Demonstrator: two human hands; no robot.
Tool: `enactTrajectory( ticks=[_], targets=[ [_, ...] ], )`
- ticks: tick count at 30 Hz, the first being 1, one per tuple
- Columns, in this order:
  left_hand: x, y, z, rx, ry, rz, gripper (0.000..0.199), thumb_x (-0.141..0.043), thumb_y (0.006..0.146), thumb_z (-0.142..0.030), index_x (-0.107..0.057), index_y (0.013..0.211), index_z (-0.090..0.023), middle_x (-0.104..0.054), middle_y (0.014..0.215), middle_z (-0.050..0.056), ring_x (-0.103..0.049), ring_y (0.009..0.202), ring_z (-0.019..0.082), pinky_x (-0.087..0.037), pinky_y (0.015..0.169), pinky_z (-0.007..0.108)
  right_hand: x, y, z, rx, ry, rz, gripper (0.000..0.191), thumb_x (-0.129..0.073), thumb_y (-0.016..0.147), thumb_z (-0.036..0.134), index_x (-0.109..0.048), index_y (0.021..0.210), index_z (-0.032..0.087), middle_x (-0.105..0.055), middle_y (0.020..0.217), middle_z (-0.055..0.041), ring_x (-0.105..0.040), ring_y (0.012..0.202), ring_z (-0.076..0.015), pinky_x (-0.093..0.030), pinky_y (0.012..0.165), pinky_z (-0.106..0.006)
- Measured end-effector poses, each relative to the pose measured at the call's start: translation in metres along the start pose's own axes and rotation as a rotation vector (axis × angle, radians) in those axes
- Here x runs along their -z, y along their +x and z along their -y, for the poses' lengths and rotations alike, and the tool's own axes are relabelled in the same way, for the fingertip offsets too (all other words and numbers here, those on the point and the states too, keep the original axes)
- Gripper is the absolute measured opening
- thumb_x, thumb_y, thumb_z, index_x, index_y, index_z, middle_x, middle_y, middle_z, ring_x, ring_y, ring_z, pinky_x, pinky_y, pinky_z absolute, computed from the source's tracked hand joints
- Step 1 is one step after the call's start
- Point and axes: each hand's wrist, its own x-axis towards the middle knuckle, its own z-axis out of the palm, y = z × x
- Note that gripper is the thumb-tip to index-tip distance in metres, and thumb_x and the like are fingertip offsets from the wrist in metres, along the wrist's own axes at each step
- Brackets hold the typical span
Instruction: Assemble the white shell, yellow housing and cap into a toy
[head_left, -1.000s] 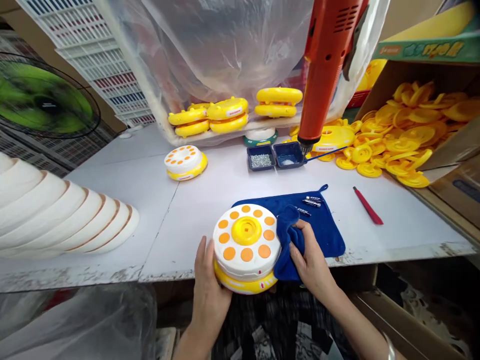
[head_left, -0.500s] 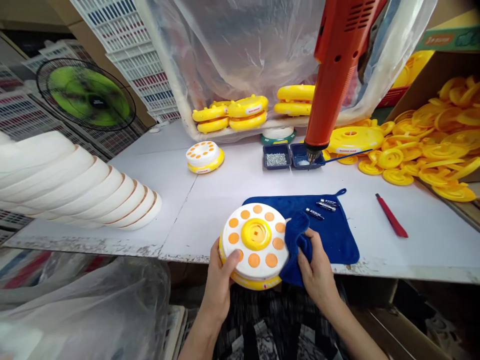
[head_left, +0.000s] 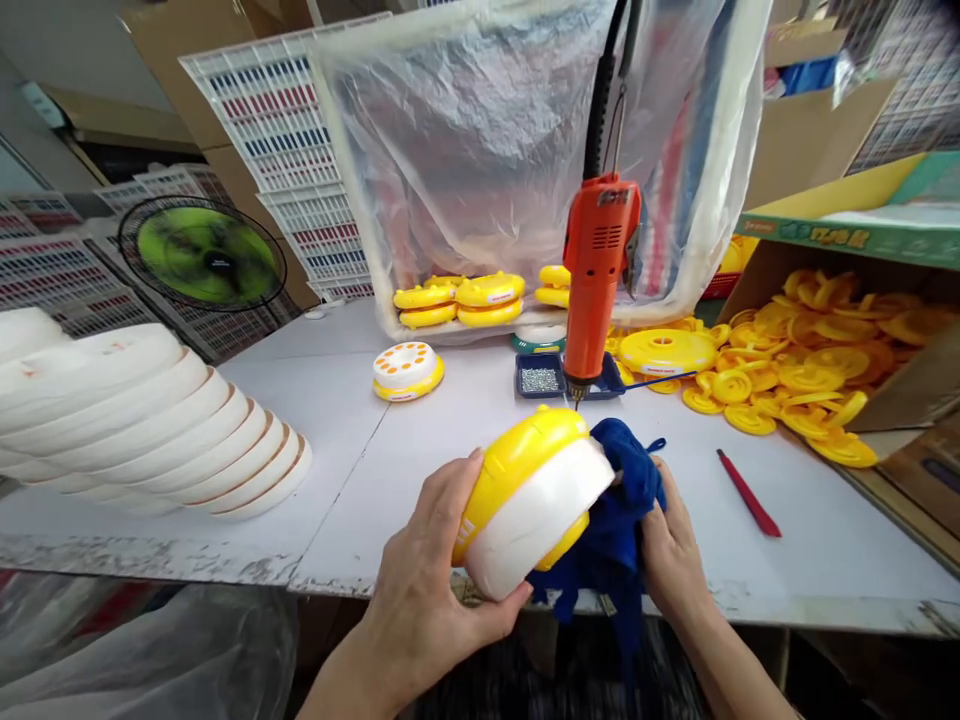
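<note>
Closest of all, a left hand (head_left: 424, 585) closed in a firm grasp around the lower left of a round yellow-and-white plastic housing (head_left: 532, 505), held clear of the bench and tipped up on edge, its long axis slanting from lower left to upper right, yellow shell to the upper left, thick white band to the lower right. Just right of it, a right hand (head_left: 675, 555) clenched on a bunched dark-blue cloth (head_left: 619, 530), the cloth touching the housing's right side; the left hand the nearer of the two to the housing, the right hand bearing on it only through the cloth. Beyond the hands, a white bench (head_left: 825, 570) with a slim red-handled tool (head_left: 748, 492) on the right and a stack of white ring-edged discs (head_left: 142, 420) on the left. Farther on, a small white disc with orange dots on a yellow base (head_left: 407, 372), and a hanging orange electric screwdriver (head_left: 596, 270), its bit just above a dark-blue tray of small screws (head_left: 540, 380). Farthest right, a cardboard box of loose yellow plastic parts (head_left: 817, 360).
</note>
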Motion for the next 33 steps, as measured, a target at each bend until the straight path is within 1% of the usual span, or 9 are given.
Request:
enactTrajectory(
  ticks=[3,6,11,13,18,21,25,29,33],
  targets=[
    [-0.008,-0.008,0.0,0.028,0.021,0.048,0.107,-0.08,0.067,-0.023,-0.019,0.155,-0.027,-0.049,0.142,0.012,-0.057,0.124,0.03,-0.055,0.098,0.039,0.002,-0.001,0.013,0.159,-0.016,0.027,0.015,-0.043,0.098,0.031,-0.051,0.11,0.027,-0.059,0.099,-0.0016,-0.057,0.09,-0.0202,-0.045,0.081,-0.032],
    [-0.017,-0.016,0.003,0.097,0.007,0.06,0.111,-0.081,0.067,-0.028,-0.015,0.156,-0.028,-0.051,0.144,0.012,-0.061,0.121,0.032,-0.057,0.094,0.041,-0.001,-0.009,0.039,0.459,-0.116,0.174,0.021,-0.046,0.096,0.027,-0.051,0.116,0.027,-0.061,0.115,-0.0044,-0.055,0.107,-0.0229,-0.042,0.095,-0.036],
    [-0.027,-0.022,0.019,0.24,-0.002,0.075,0.07,-0.056,0.089,-0.026,-0.029,0.153,-0.03,-0.057,0.141,0.011,-0.066,0.115,0.031,-0.059,0.089,0.042,-0.022,-0.026,0.079,0.929,-0.328,0.554,0.024,-0.035,0.104,0.032,-0.057,0.103,0.022,-0.07,0.118,-0.0029,-0.058,0.106,-0.0211,-0.036,0.1,-0.033],
    [-0.029,-0.023,0.023,0.303,-0.011,0.079,0.064,-0.055,0.09,-0.028,-0.035,0.151,-0.03,-0.059,0.14,0.01,-0.067,0.113,0.032,-0.06,0.087,0.043,-0.03,-0.028,0.081,0.869,-0.272,0.527,0.027,-0.033,0.105,0.035,-0.056,0.103,0.022,-0.071,0.115,-0.0029,-0.06,0.102,-0.0206,-0.038,0.097,-0.034],
    [-0.026,-0.021,0.014,0.255,-0.096,0.105,0.114,-0.082,0.062,-0.028,-0.017,0.156,-0.032,-0.052,0.146,0.01,-0.063,0.119,0.035,-0.057,0.094,0.048,-0.034,-0.015,0.055,0.446,-0.043,0.211,0.011,-0.049,0.095,0.027,-0.052,0.106,0.027,-0.065,0.11,-0.0044,-0.059,0.102,-0.0233,-0.044,0.091,-0.038],
    [-0.025,-0.019,0.007,0.217,-0.061,0.069,0.112,-0.082,0.064,-0.03,-0.016,0.155,-0.032,-0.054,0.144,0.011,-0.063,0.118,0.034,-0.055,0.096,0.048,-0.027,0.001,0.034,0.228,-0.028,0.06,0.01,-0.054,0.09,0.023,-0.053,0.1,0.025,-0.063,0.102,-0.0046,-0.06,0.096,-0.023,-0.047,0.085,-0.036],
    [-0.026,-0.019,0.006,0.195,-0.02,0.07,0.113,-0.083,0.063,-0.031,-0.017,0.155,-0.031,-0.055,0.141,0.012,-0.064,0.116,0.033,-0.057,0.093,0.045,-0.014,0.017,0.017,0.034,-0.024,0.047,0.017,-0.058,0.089,0.029,-0.053,0.104,0.024,-0.063,0.094,-0.0026,-0.061,0.084,-0.0212,-0.049,0.076,-0.034],
    [-0.027,-0.017,0.006,0.218,-0.027,0.084,0.115,-0.083,0.063,-0.032,-0.015,0.155,-0.031,-0.056,0.141,0.012,-0.065,0.115,0.034,-0.057,0.094,0.047,-0.012,0.011,0.041,0.233,-0.126,0.16,0.034,-0.052,0.09,0.017,-0.056,0.121,0.028,-0.062,0.107,-0.0046,-0.061,0.098,-0.0226,-0.047,0.087,-0.037],
    [-0.028,-0.015,0.004,0.214,-0.106,0.135,0.114,-0.082,0.065,-0.032,-0.013,0.156,-0.033,-0.049,0.149,0.011,-0.061,0.122,0.035,-0.056,0.096,0.048,-0.023,-0.007,0.083,0.533,-0.365,0.414,0.035,-0.06,0.08,0.01,-0.063,0.111,0.027,-0.063,0.104,-0.0062,-0.059,0.092,-0.0256,-0.046,0.08,-0.04]
  ],
)
